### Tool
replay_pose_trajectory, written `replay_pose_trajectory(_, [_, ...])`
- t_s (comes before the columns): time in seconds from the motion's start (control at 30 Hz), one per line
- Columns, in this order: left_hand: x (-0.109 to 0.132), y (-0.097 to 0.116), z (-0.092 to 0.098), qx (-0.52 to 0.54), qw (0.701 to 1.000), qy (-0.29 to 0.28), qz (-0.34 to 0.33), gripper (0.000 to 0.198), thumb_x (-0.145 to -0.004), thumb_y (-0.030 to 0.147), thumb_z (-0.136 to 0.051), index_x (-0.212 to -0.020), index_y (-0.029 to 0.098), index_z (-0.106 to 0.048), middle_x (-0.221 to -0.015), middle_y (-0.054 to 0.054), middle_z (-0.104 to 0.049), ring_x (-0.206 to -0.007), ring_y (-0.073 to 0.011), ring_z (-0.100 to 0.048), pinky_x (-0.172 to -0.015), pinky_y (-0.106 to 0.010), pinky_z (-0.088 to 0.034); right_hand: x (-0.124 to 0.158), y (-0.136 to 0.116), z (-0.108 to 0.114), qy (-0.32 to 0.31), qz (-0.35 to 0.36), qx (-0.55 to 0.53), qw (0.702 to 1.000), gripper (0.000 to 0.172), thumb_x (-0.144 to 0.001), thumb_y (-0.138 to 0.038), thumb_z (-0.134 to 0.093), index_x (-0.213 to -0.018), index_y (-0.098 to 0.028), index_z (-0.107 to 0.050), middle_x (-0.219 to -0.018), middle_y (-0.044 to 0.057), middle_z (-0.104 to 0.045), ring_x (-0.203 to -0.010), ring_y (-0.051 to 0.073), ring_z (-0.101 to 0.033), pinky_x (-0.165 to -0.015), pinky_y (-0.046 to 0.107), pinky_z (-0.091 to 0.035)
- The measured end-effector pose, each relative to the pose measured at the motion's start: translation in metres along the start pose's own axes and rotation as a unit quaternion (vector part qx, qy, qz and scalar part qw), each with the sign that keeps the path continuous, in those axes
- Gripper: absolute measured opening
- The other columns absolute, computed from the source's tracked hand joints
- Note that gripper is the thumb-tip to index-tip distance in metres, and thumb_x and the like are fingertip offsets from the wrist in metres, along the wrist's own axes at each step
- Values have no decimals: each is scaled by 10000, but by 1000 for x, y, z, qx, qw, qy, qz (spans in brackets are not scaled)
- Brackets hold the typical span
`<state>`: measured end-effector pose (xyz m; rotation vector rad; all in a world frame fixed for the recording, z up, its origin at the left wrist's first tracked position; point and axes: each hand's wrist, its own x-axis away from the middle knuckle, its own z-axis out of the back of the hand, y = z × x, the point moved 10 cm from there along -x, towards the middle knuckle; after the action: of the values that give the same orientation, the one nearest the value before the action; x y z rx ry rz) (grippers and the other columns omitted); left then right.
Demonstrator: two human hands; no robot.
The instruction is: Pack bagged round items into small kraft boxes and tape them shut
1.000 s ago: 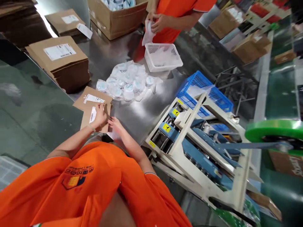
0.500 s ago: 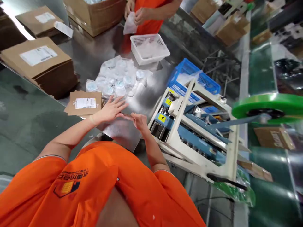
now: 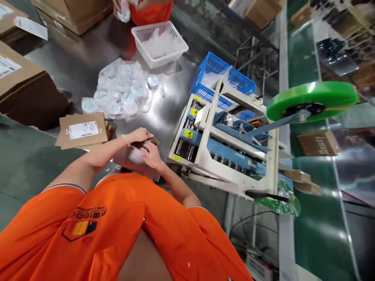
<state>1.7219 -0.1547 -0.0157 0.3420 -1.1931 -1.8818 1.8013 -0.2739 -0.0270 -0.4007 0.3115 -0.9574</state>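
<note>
1. Your left hand [image 3: 138, 135] is almost closed, its fingers curled over the top edge of a small, flat brown cardboard piece [image 3: 145, 143], and it has hold of that piece.
2. Your right hand [image 3: 151, 155] sits just below, half-curled against the same piece. You cannot tell whether it is gripping or only touching.
3. The cardboard piece is held in front of your orange polo shirt [image 3: 102, 230], over the edge of a brushed steel table [image 3: 67, 58].
4. A flat brown cardboard mailer with a white label [image 3: 83, 130] lies just beside your left wrist.
5. Farther along the table are a heap of clear plastic bags holding round white-and-blue items [image 3: 120, 89] and a white plastic mesh basket [image 3: 159, 43].
6. To your right stands a cream-and-blue machine [image 3: 222, 148], with a bright green tape roll [image 3: 312, 99] on its arm and a blue plastic crate [image 3: 216, 70] behind it.
7. Across the table, a co-worker's hands [image 3: 121, 5] hold a small round white item [image 3: 124, 15].
</note>
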Motion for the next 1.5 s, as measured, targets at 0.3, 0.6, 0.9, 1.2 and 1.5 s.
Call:
replay_pose_trajectory(0.3, [19, 15, 43, -171, 971, 165, -39, 539, -1102, 489, -553, -1460, 104, -675, -1393, -224, -706, -1342, -375, -631, -1185, -518, -475, -40, -3, -10, -44, 12, -240, 970, 218, -1096, -285, -529, -1053, -201, -727, -1092, 102, -751, -1028, 231, -679, -1021, 383, -566])
replay_pose_trajectory(0.6, [75, 10, 14, -259, 953, 46, -148, 487, -1100, 464, -518, -1314, 94, -752, -1124, -204, -729, -1068, -333, -672, -1018, -477, -549, -37, 31, -4, -57, -7, -213, 975, 181, -1049, -220, -552, -899, -224, -654, -905, 44, -680, -866, 213, -610, -868, 328, -540])
replay_pose_trajectory(0.9, [110, 4, -3, -230, 969, 18, -90, 437, -1095, 354, -510, -1406, 122, -710, -1243, -187, -709, -1169, -333, -664, -1105, -452, -531, -24, -21, -40, -198, 75, -118, 970, 283, -1059, -69, -488, -923, -211, -691, -958, 58, -718, -890, 197, -605, -902, 306, -525])
replay_pose_trajectory(1.2, [76, 2, -22, -256, 960, -49, -99, 324, -1072, 395, -587, -1062, 167, -817, -1079, -177, -728, -1150, -354, -612, -1060, -483, -480, -36, -1, 18, -48, -8, -184, 982, 306, -1118, -243, -469, -1165, -187, -766, -1127, 92, -800, -1061, 226, -735, -1032, 362, -584])
replay_pose_trajectory(1.5, [82, -44, 0, -94, 962, 252, 42, 598, -957, 581, -781, -1301, 121, -614, -1409, -244, -554, -1332, -411, -512, -1154, -591, -452, -25, 1, -10, -70, -163, 89, 980, 1045, -827, -514, -970, -1680, -133, -502, -1772, 341, -380, -1587, 558, -438, -1245, 730, -434])
